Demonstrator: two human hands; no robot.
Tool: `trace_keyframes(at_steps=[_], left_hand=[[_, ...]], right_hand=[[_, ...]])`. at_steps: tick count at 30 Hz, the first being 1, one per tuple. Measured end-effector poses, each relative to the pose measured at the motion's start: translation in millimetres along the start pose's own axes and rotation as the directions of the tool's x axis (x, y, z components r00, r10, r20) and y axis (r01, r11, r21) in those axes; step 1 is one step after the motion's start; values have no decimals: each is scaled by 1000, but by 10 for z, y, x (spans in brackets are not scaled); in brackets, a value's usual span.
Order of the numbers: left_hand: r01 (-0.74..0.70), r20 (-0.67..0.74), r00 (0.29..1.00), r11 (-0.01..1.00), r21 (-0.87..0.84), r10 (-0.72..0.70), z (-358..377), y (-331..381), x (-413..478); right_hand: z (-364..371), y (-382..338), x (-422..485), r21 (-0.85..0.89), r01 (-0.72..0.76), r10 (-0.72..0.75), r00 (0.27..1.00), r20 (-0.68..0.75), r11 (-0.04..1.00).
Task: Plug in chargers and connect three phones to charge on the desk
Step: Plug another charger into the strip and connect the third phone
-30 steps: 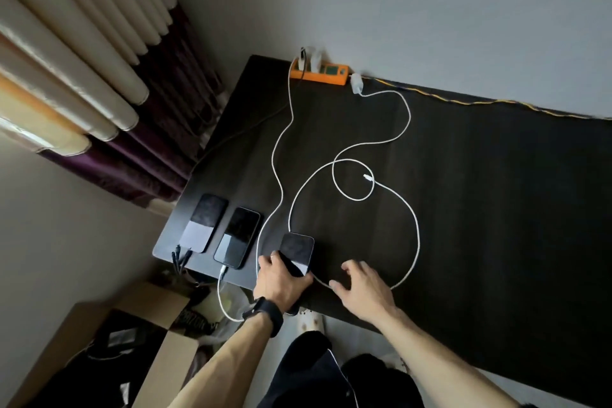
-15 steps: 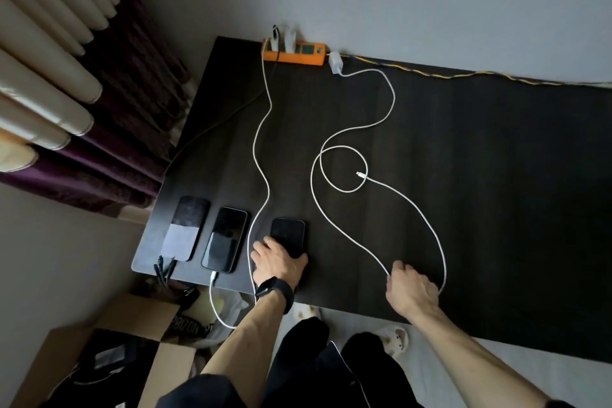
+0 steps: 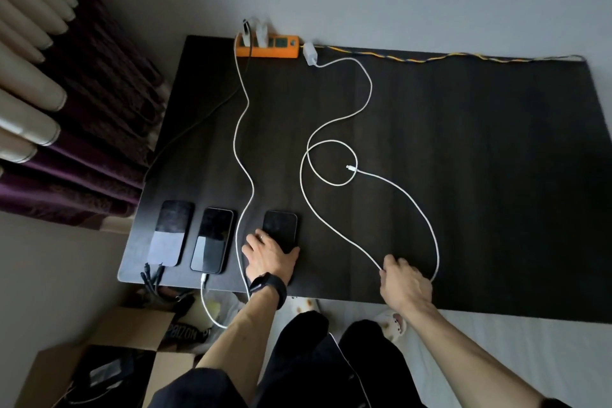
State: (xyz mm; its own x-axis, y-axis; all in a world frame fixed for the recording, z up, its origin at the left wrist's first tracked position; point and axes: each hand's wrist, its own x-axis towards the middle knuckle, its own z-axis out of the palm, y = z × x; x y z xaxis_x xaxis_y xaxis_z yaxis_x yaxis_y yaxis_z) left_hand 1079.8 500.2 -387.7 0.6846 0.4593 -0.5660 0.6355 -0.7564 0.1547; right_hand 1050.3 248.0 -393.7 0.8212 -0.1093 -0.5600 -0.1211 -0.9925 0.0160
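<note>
Three dark phones lie in a row at the desk's near left: the left phone (image 3: 172, 231) with a black multi-tip cable at its bottom, the middle phone (image 3: 212, 239) with a white cable plugged in, the right phone (image 3: 280, 228). My left hand (image 3: 269, 256) rests flat on the right phone's near end. My right hand (image 3: 404, 282) pinches a long white cable (image 3: 334, 215) near the front edge. Its free plug (image 3: 350, 168) lies mid-desk inside a loop. Its white charger (image 3: 310, 53) lies beside the orange power strip (image 3: 267, 46), apparently not plugged in.
The dark desk (image 3: 480, 159) stands against a grey wall. Curtains (image 3: 66, 116) hang at the left. An open cardboard box (image 3: 99, 358) and bags sit on the floor under the left corner. A braided yellow-blue cord (image 3: 447, 58) runs along the desk's back edge.
My right hand moved right from beside the phone and closed on the white cable, dragging its near bend toward the front edge. My left hand stayed on the right phone.
</note>
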Motion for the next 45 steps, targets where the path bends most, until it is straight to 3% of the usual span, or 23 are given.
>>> trace_keyframes(at_steps=[7,11,18,25,31,34,39,45], left_hand=[[-5,5,1000,1000,-25,6,9,-80,4],[-149,-22,989,989,-13,149,3,-83,19],[-427,-112,898,904,11,426,-378,368,470],[-512,-180,840,858,49,512,-748,982,1367],[-548,-166,805,820,163,570,-721,1164,2016],[-568,-124,791,794,217,599,-605,1132,2231],[-590,-223,743,775,226,631,-491,1103,2416],[-588,-226,759,792,165,611,-441,1076,2433]], right_hand=[[-80,-42,-32,7,11,-11,999,39,1000],[-139,-53,-35,61,0,-4,998,56,998],[-663,-341,229,227,81,-55,991,-119,970],[-1510,-790,1021,346,309,-177,915,-363,886],[-1915,-1070,1870,374,393,-235,884,-403,840],[-2005,-1180,2285,359,403,-251,881,-400,842],[-2232,-1463,2939,299,450,-264,825,-500,841],[-2405,-1942,3535,31,364,-259,719,-645,931]])
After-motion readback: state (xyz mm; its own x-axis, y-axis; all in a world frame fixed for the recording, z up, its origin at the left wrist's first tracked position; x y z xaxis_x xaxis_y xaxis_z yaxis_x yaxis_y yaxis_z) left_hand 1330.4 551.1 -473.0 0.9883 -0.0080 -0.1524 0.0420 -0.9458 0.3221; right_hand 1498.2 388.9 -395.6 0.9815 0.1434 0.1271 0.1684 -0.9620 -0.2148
